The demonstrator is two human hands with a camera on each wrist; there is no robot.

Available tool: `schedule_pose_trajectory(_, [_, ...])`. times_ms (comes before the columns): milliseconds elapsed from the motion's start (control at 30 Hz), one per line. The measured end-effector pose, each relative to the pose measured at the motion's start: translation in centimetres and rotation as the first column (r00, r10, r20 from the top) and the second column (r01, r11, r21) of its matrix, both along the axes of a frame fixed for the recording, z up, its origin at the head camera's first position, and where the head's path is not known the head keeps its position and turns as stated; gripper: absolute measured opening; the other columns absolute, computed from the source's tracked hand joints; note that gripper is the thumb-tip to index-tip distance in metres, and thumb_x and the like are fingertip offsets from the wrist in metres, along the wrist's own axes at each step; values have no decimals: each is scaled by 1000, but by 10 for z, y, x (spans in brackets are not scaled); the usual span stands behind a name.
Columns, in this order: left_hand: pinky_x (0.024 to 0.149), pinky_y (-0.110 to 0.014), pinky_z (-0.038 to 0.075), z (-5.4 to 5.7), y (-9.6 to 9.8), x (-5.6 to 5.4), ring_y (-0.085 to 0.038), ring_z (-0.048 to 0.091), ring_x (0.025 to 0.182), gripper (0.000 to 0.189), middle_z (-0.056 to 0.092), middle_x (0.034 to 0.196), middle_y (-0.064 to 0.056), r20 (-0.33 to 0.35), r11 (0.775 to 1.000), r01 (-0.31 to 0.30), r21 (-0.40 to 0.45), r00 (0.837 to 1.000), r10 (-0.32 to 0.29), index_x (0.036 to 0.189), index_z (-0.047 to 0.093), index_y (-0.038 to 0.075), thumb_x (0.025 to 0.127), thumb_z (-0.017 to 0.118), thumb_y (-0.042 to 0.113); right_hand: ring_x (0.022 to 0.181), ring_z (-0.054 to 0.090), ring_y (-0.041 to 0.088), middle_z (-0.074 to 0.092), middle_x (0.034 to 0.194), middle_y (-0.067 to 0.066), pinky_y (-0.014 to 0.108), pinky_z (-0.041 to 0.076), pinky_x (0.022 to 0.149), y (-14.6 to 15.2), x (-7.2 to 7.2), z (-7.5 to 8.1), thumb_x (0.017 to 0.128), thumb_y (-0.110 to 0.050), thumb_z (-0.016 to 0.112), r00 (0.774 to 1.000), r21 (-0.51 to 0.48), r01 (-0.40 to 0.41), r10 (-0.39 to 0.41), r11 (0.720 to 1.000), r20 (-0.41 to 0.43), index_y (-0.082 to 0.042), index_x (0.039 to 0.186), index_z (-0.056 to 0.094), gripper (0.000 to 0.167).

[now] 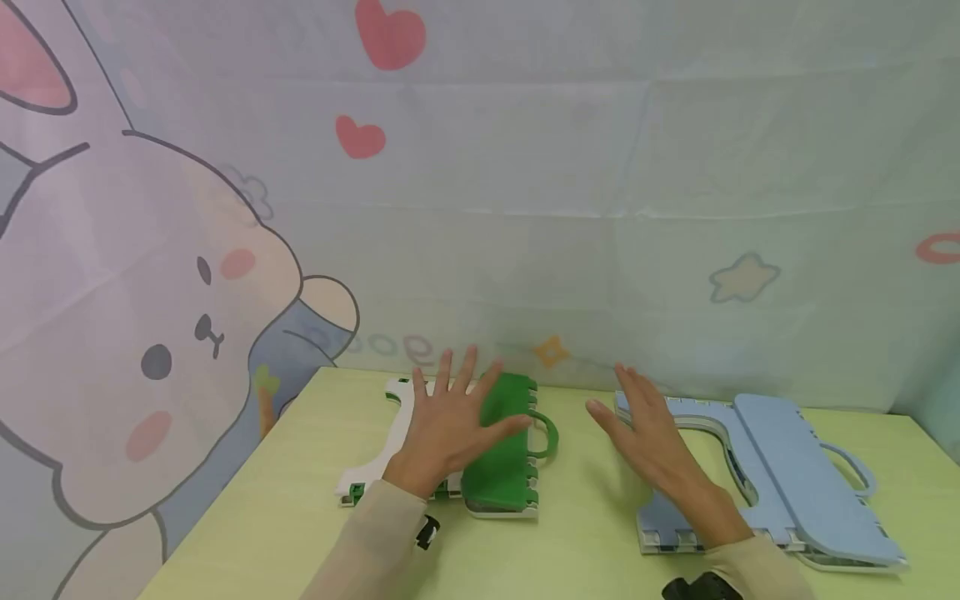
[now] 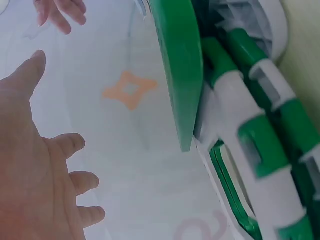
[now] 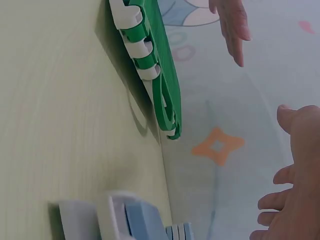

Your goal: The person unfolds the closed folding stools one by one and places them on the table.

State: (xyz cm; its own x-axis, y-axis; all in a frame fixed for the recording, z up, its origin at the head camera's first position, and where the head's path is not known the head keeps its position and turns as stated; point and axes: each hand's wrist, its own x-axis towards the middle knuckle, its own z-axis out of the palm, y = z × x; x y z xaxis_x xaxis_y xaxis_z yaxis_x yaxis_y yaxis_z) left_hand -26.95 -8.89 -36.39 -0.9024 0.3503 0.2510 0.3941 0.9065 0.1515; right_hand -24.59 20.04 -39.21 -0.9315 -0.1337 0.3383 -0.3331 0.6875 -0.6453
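A green-and-white plastic folding stool [image 1: 510, 442], folded flat, lies on the table with its loop handle [image 1: 551, 435] on the right. Above it my left hand [image 1: 450, 429] is held with fingers spread and straight; the left wrist view shows a gap between that hand and the stool. Further right a light blue folding stool [image 1: 813, 483] also lies folded flat, its handle [image 1: 855, 468] pointing right. My right hand [image 1: 656, 429], fingers extended and thumb apart, hovers over its left part and hides some of the cut-out edge. Neither hand holds anything.
The pale yellow-green table [image 1: 292, 492] has its back edge against a cloth backdrop [image 1: 525, 250] printed with hearts, stars and a rabbit. A strip of tabletop [image 1: 581, 500] separates the two stools. Dark bands sit at both wrists.
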Motion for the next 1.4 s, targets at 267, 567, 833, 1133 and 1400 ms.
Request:
schedule_pose_trajectory(267, [121, -78, 1, 1, -19, 4, -43, 5, 161, 99, 13, 176, -12, -38, 1000, -4, 20, 999, 4, 170, 28, 29, 92, 47, 87, 157, 17, 49, 20, 172, 26, 70, 18, 123, -11, -3, -2, 112, -52, 48, 998, -112, -4, 11, 994, 60, 1, 168, 20, 82])
schedule_pose_trajectory(567, [121, -77, 2, 5, -43, 8, -39, 1, 161, 100, 11, 177, -11, -42, 1000, -13, 27, 999, 14, 170, 28, 28, 91, 53, 83, 155, 28, 44, 26, 171, 22, 60, 30, 123, -20, -8, -8, 110, -56, 49, 991, -242, 3, 30, 970, 134, 0, 168, 22, 84])
schedule_pose_trajectory(833, [120, -78, 0, 0, -64, 10, -40, 4, 161, 101, 6, 177, -8, -35, 998, -42, 50, 998, 44, 170, 29, 25, 91, 57, 82, 152, 37, 42, 38, 165, 24, 61, 35, 121, -28, -11, -11, 110, -54, 51, 984, -289, 40, 12, 956, 176, -2, 166, 29, 79])
schedule_pose_trajectory(1133, [120, -79, 4, -8, -85, 12, -43, 10, 160, 104, 13, 177, -11, -25, 995, -69, 74, 997, 71, 170, 28, 19, 91, 59, 80, 141, 50, 41, 54, 153, 22, 60, 44, 114, -39, -14, -20, 108, -51, 59, 981, -360, 80, -10, 930, 194, -3, 159, 43, 72])
schedule_pose_trajectory(1400, [121, -77, 5, -14, -102, 14, -41, 12, 160, 111, 15, 176, -11, -7, 993, -99, 58, 995, 99, 168, 28, 8, 90, 60, 81, 132, 59, 40, 62, 143, 23, 55, 49, 110, -47, -19, -26, 108, -39, 63, 981, -420, 86, -2, 903, 195, 1, 152, 52, 61])
